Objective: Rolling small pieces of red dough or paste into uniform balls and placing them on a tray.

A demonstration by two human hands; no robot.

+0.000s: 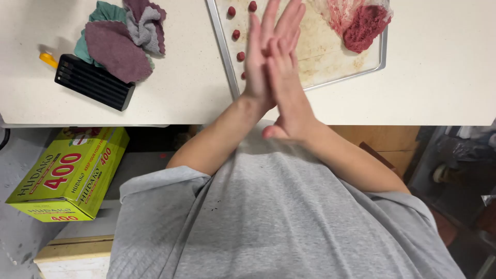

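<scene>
My left hand (257,62) and my right hand (288,90) are pressed flat palm to palm above the near edge of a metal baking tray (223,46), fingers straight and pointing away from me. Whatever may lie between the palms is hidden. Several small red meatballs (236,34) sit in a row along the tray's left side, just beside my left hand. A lump of raw minced meat (364,26) on a clear wrapper lies in the tray's far right corner. The tray's lining is stained and greasy.
The tray stands on a pale speckled counter (439,77). At the left lie crumpled purple, grey and teal cloths (121,41), a black ribbed block (93,82) and a small yellow item (49,59). A yellow-green carton (72,175) sits below the counter edge.
</scene>
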